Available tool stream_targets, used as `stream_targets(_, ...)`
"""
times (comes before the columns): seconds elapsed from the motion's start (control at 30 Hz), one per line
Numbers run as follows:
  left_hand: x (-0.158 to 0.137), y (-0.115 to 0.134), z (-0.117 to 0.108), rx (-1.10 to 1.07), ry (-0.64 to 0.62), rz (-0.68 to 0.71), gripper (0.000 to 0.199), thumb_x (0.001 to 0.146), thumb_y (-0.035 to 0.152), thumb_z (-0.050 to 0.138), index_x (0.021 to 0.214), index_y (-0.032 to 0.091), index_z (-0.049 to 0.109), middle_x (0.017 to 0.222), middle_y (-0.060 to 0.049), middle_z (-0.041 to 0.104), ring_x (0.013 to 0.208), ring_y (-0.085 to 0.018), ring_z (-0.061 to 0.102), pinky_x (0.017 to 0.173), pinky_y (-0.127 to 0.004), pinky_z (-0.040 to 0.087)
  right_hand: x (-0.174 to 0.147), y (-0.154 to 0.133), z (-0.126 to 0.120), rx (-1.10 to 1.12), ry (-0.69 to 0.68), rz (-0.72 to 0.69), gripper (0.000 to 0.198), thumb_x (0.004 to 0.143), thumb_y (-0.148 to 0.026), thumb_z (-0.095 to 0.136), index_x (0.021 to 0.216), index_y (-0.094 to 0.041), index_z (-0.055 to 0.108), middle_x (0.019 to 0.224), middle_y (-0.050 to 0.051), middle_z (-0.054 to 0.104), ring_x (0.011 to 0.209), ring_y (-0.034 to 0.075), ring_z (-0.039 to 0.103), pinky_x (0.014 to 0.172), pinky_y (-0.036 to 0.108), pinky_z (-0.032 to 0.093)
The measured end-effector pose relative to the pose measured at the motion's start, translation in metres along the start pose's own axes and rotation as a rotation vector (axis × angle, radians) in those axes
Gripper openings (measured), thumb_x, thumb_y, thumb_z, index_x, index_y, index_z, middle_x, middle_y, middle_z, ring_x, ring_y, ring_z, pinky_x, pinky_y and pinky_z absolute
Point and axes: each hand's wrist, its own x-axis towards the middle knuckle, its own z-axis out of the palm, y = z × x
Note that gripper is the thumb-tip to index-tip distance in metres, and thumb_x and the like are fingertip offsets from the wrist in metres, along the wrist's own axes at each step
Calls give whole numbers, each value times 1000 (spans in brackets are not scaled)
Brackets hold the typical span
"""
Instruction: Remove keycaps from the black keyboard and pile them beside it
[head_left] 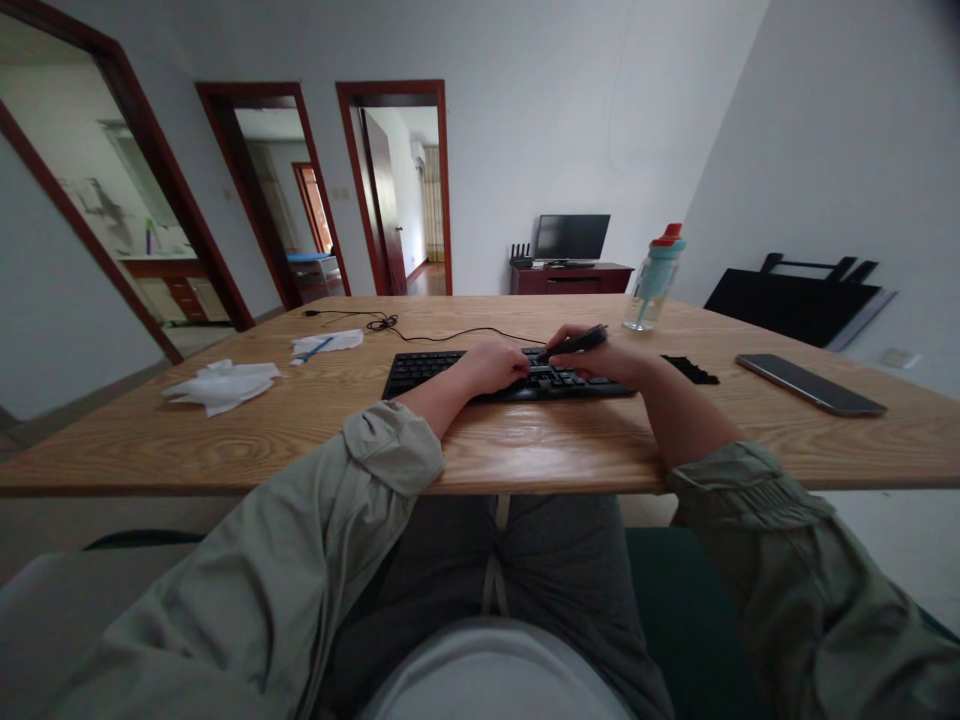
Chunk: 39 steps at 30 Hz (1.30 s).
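A black keyboard (pixel 424 370) lies on the wooden table in front of me. My left hand (pixel 495 367) rests over its middle, fingers curled in and pressed together; what they pinch, if anything, is hidden. My right hand (pixel 600 360) is closed around a black pen-shaped tool (pixel 583 342), tilted with its lower end toward the keys close to my left fingertips. The exact kind of tool is unclear. Some keys to the right of centre are covered by my right hand.
On the wooden table (pixel 315 450), crumpled white tissues (pixel 225 385) and a blue stick (pixel 319 347) lie left, the keyboard's cable (pixel 450 331) behind. To the right are a dark flat heap (pixel 690 369), a phone-like slab (pixel 810 384) and an upright water bottle (pixel 654 280).
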Motion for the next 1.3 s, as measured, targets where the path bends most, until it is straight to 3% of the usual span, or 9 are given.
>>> stream_targets(0.2,-3,4,0,-4,100,-87,18,86,32,58,93,20,69,94,-7,72,88,-23,66,74,-32,47,4,6,-3,106,-21,50,38,67,-36,78,99,-23,65,57,-6,51,48,9,43,44,23,30)
stream_targets(0.33,7,6,-6,-138,217,-136,39,79,43,69,109,18,63,110,-8,68,97,-22,63,82,-31,48,13,8,-10,74,-63,77,37,70,-34,77,103,-22,67,58,-6,50,51,9,43,46,22,29)
stream_targets(0.43,23,7,-7,-256,157,-122,44,80,46,68,115,18,63,109,-6,70,95,-20,64,82,-30,48,19,7,-13,37,-109,52,34,73,-32,74,104,-21,67,64,-4,54,54,9,42,49,23,30)
stream_targets(0.6,38,-2,-6,-354,29,-142,33,83,44,63,101,17,72,88,-3,71,79,-18,61,73,-28,44,23,11,-13,6,-59,-5,34,74,-34,72,106,-23,67,69,-2,58,55,10,44,49,24,32)
stream_targets(0.73,33,-11,-7,-381,44,-189,39,81,50,64,93,15,72,79,-2,69,70,-15,57,65,-28,39,24,16,-11,-87,13,-22,27,79,-36,69,100,-18,69,68,1,61,55,12,48,50,25,37)
stream_targets(0.93,27,-6,-13,-336,46,-205,32,84,43,62,95,15,71,82,-3,70,72,-16,59,64,-27,39,29,27,14,-426,17,-115,20,80,-38,71,84,-19,73,79,4,72,73,19,62,67,29,49)
stream_targets(1.07,26,-1,-15,-306,52,-191,30,85,42,62,99,17,72,89,-4,72,79,-17,62,68,-27,41,33,31,29,-414,55,-279,17,81,-27,67,94,-18,74,90,5,76,83,20,66,76,31,52)
stream_targets(1.3,24,7,-14,-197,85,-226,31,84,44,64,97,17,72,89,-7,73,82,-21,65,73,-29,45,35,29,36,-395,113,-265,20,75,-13,65,93,-16,73,88,5,75,78,20,66,73,31,54)
